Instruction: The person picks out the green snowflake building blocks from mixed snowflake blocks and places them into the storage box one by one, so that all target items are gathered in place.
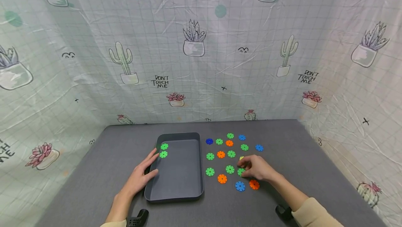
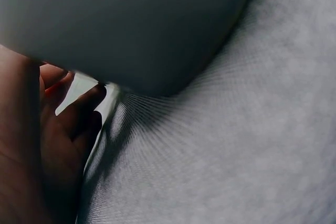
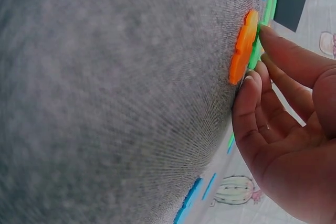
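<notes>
My left hand (image 1: 137, 177) rests on the left rim of a dark grey tray (image 1: 180, 174), fingers stretched over the edge. Two green notched discs (image 1: 163, 154) lie inside, near its upper left corner. In the left wrist view, the tray's underside (image 2: 131, 30) hides part of that hand. To the right, my right hand (image 1: 260, 168) pinches a green notched disc (image 1: 240, 172) between thumb and fingers at the table. The right wrist view has this green disc (image 3: 255, 51) behind an orange disc (image 3: 244, 48). A yellow disc (image 1: 241, 158) is partly covered by the right hand.
Several green, orange and blue discs lie spread over the grey table between the tray and my right hand, among them an orange one (image 1: 222, 179) and a light blue one (image 1: 240, 186). A cactus-print curtain (image 1: 194, 73) encloses the table's back and sides.
</notes>
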Action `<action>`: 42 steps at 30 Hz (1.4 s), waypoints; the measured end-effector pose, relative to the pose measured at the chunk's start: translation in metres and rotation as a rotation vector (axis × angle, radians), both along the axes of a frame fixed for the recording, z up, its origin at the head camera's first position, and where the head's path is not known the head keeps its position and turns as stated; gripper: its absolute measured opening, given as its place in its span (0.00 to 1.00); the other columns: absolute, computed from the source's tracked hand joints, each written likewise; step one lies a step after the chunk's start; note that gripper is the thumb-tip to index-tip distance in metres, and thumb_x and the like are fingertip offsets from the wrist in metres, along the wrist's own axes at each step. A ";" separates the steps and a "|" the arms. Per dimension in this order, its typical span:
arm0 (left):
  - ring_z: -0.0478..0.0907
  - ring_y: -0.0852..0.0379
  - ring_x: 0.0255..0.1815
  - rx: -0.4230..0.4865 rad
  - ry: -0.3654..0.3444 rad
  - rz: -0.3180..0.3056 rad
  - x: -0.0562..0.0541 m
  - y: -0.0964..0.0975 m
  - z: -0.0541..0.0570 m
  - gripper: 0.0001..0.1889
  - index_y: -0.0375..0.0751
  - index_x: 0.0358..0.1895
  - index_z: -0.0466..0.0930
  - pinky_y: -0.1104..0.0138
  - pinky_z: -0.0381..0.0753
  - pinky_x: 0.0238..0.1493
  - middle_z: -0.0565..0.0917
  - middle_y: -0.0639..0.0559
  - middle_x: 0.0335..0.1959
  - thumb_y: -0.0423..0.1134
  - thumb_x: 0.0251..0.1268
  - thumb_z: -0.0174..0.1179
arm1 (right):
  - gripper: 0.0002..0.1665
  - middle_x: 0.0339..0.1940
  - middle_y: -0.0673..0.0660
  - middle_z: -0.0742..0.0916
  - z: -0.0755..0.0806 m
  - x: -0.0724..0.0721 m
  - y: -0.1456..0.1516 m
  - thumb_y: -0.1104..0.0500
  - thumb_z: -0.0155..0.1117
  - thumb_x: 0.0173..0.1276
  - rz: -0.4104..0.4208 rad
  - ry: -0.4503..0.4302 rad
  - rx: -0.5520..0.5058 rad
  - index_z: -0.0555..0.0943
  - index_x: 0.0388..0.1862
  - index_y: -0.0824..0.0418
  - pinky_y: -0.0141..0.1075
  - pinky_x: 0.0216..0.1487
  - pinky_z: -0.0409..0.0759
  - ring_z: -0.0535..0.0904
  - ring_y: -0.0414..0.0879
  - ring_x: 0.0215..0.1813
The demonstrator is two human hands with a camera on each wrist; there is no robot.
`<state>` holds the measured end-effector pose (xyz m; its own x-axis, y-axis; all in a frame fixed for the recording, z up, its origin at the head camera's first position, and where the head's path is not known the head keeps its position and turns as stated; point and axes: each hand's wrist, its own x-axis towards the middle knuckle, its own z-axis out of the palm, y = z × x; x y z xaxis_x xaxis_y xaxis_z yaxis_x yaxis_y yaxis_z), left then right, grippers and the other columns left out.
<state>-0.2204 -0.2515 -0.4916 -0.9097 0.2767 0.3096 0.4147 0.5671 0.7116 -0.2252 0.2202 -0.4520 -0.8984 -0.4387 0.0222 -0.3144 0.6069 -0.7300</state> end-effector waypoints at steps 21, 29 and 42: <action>0.54 0.32 0.76 0.003 0.012 0.006 0.003 -0.001 0.000 0.32 0.32 0.74 0.67 0.31 0.55 0.64 0.58 0.41 0.79 0.37 0.69 0.62 | 0.15 0.35 0.49 0.86 0.003 0.002 -0.001 0.69 0.77 0.55 0.027 0.001 0.031 0.88 0.43 0.64 0.35 0.37 0.78 0.77 0.42 0.34; 0.55 0.32 0.76 0.008 0.018 0.003 0.002 0.000 0.002 0.32 0.31 0.74 0.67 0.31 0.55 0.64 0.59 0.41 0.79 0.36 0.68 0.63 | 0.13 0.40 0.53 0.88 0.007 -0.001 0.006 0.68 0.71 0.62 0.079 -0.079 -0.043 0.88 0.47 0.65 0.35 0.38 0.79 0.80 0.43 0.36; 0.54 0.34 0.77 0.010 -0.010 0.014 0.003 0.002 0.004 0.32 0.33 0.74 0.67 0.33 0.55 0.66 0.58 0.43 0.80 0.32 0.67 0.63 | 0.15 0.36 0.57 0.87 0.022 -0.012 -0.010 0.64 0.64 0.70 -0.002 -0.228 -0.221 0.84 0.52 0.71 0.44 0.39 0.82 0.82 0.56 0.38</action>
